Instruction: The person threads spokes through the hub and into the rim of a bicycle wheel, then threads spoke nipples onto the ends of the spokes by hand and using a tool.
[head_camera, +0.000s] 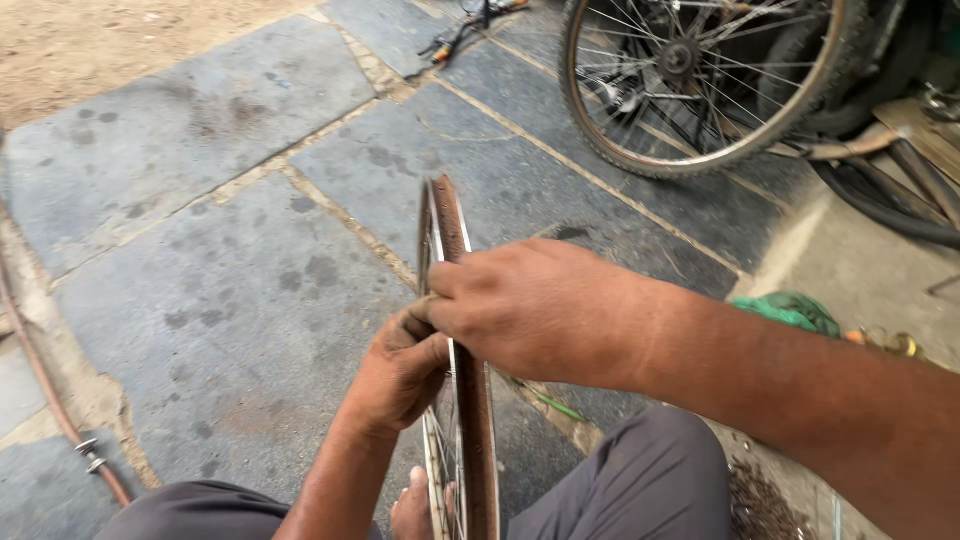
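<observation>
A bare bicycle wheel rim (447, 215), rusty brown with thin metal spokes, stands upright on edge between my knees, seen edge-on. My left hand (400, 370) grips the rim's left side, fingers curled into the spokes. My right hand (530, 310) reaches across from the right, and its fingers close over the rim's top edge just above the left hand. The two hands touch each other at the rim. The rim's lower part runs down past my bare foot (415, 510).
Grey stone slabs (230, 290) pave the ground. A bicycle wheel with tyre (700, 80) leans at the upper right beside black tyres (890, 200). A green cloth (790, 310) lies right of my arm. A hose (50, 390) runs down the left edge. Tools (460, 35) lie far back.
</observation>
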